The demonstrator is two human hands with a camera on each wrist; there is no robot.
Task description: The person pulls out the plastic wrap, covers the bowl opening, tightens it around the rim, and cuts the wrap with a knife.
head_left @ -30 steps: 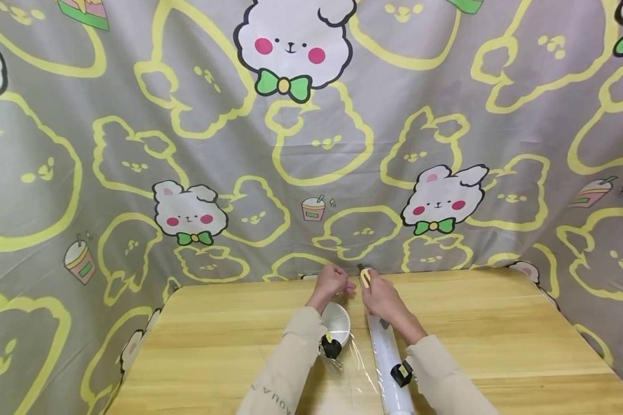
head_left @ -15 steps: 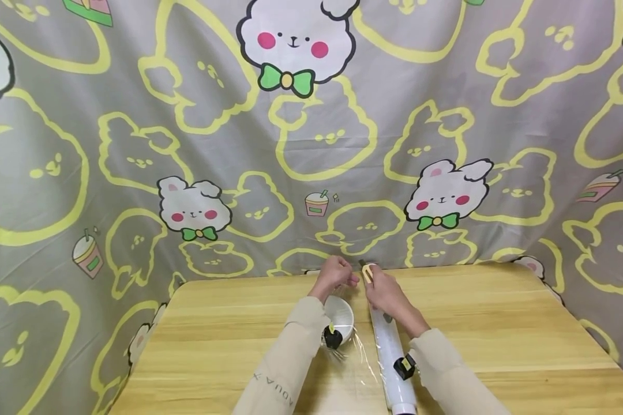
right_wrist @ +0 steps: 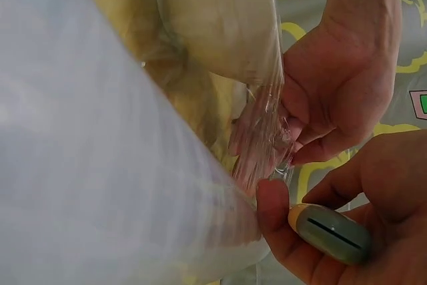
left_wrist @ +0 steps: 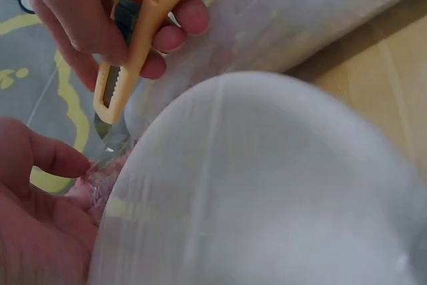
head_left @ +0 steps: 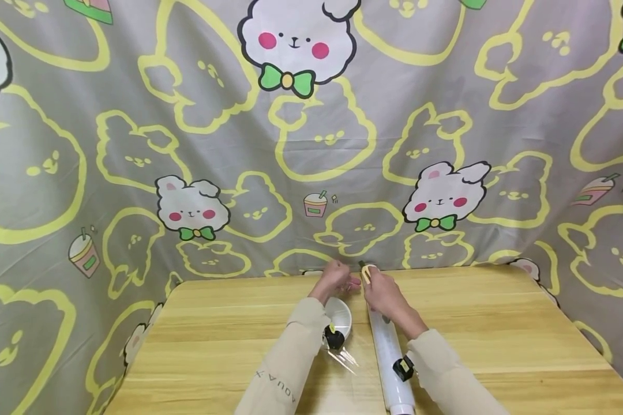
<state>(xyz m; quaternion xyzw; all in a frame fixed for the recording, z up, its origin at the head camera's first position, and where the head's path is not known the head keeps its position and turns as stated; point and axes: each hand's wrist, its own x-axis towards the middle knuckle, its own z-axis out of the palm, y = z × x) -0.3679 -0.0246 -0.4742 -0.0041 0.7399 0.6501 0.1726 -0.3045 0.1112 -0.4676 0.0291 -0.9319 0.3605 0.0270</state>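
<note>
My right hand (head_left: 386, 297) grips a yellow utility knife (left_wrist: 150, 28), its blade out and angled down at bunched cling film (right_wrist: 267, 121). The thumb and fingers of my left hand (head_left: 334, 278) pinch that gathered film at the far edge, right at the blade tip in the left wrist view. A white bowl (head_left: 344, 314) sits under my left wrist with clear film stretched across its top. The film runs over to a long roll of cling film (head_left: 388, 351), which lies to the right of the bowl beneath my right hand.
Everything lies on a wood-grain table (head_left: 228, 346). A grey curtain (head_left: 259, 144) with yellow cartoon outlines hangs close behind the table's far edge and along both sides. Both hands work right by that far edge.
The head view has shifted slightly. Both hands stay at the far edge, with knife and film held as before. Bright streaks on the film between bowl and roll look shorter now.
</note>
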